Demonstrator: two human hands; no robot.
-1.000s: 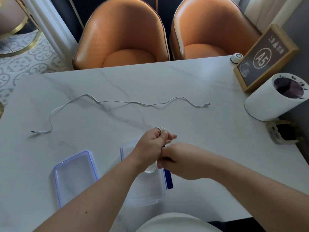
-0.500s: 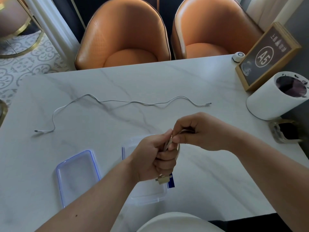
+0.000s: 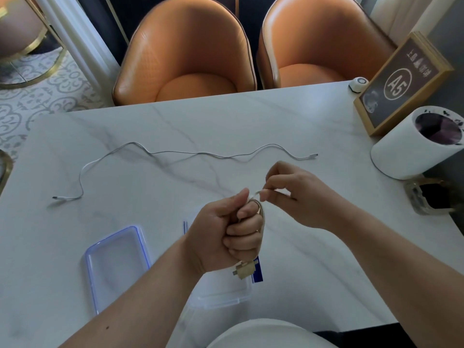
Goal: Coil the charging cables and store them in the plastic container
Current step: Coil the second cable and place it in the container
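Note:
My left hand (image 3: 226, 234) grips a coiled beige cable (image 3: 259, 209) in its fist above the table; the cable's plug (image 3: 244, 270) hangs out below the fist. My right hand (image 3: 293, 197) pinches the free end of that cable just right of the fist. Under my left hand sits the clear plastic container (image 3: 223, 292) with a blue clip, partly hidden by my wrist. Its blue-rimmed lid (image 3: 116, 264) lies flat to the left. A second, white cable (image 3: 175, 154) lies stretched out and wavy across the marble table (image 3: 288, 121) farther back.
A white cylindrical holder (image 3: 414, 146) and a framed A5 sign (image 3: 401, 81) stand at the right edge, with a small white button (image 3: 357, 84) behind. A glass ashtray (image 3: 434, 195) sits at the right. Two orange chairs (image 3: 185, 54) face the far edge.
My right hand rose from beside the left fist and moved right, drawing the cable's end up. My left hand turned into a fist around the coil, with the plug now hanging below.

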